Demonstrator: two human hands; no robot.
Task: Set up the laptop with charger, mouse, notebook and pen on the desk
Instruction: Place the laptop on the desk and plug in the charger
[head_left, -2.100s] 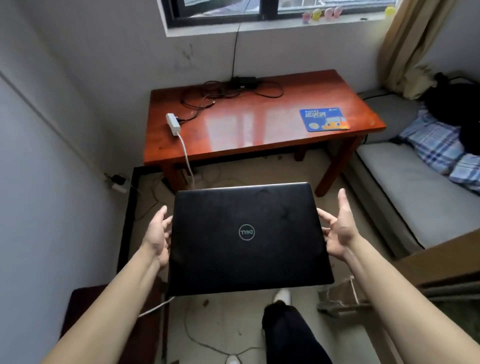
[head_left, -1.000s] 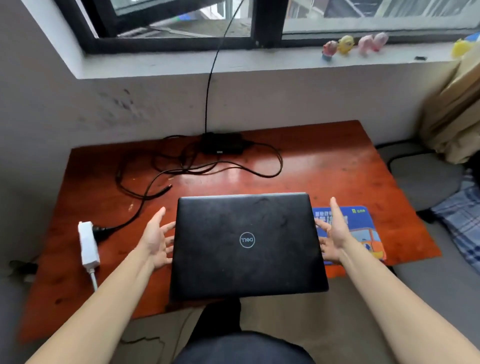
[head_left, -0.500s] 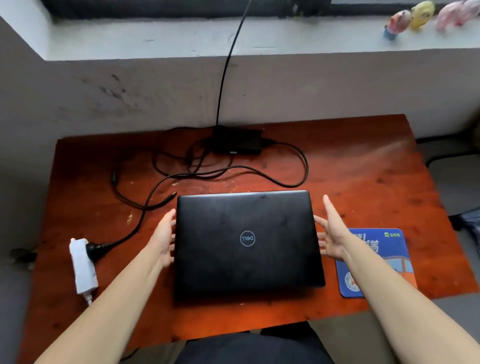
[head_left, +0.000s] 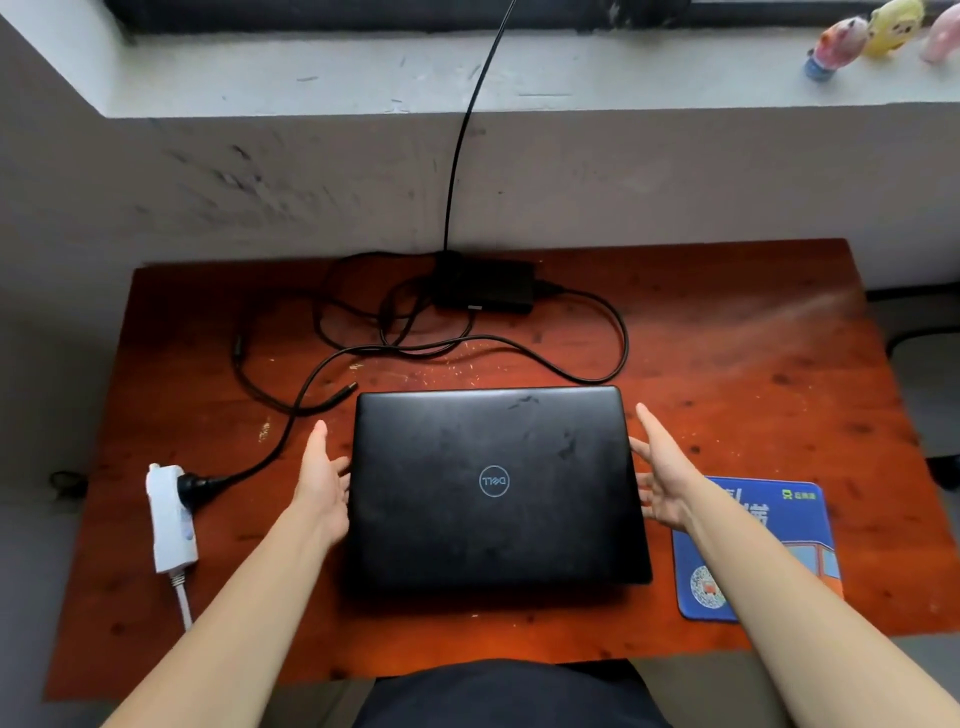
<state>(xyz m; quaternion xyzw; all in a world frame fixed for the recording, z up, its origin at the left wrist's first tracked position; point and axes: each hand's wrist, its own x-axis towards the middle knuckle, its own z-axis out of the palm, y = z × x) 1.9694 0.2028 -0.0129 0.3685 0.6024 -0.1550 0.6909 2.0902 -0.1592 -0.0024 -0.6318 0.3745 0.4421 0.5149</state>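
A closed black laptop (head_left: 493, 488) lies flat at the front middle of the red-brown wooden desk (head_left: 753, 374), with a dark shadow under its near edge. My left hand (head_left: 322, 483) presses against its left side, fingertips tucked at the edge. On the other side, my right hand (head_left: 662, 478) touches the right edge with fingers spread. The black charger brick (head_left: 488, 286) sits at the back of the desk amid looped cables. Its loose plug tip (head_left: 345, 391) rests just beyond the laptop's back left corner. No mouse, notebook or pen is in view.
A blue mouse pad (head_left: 795, 525) lies right of the laptop, partly under my right forearm. A white power strip (head_left: 169, 519) with a black plug sits at the desk's left. A black cable (head_left: 457, 156) climbs the wall to the windowsill, where small toy figures (head_left: 836, 44) stand.
I walked up to the desk carrying the laptop and lowered it onto the front middle. Both hands stayed at its sides throughout.
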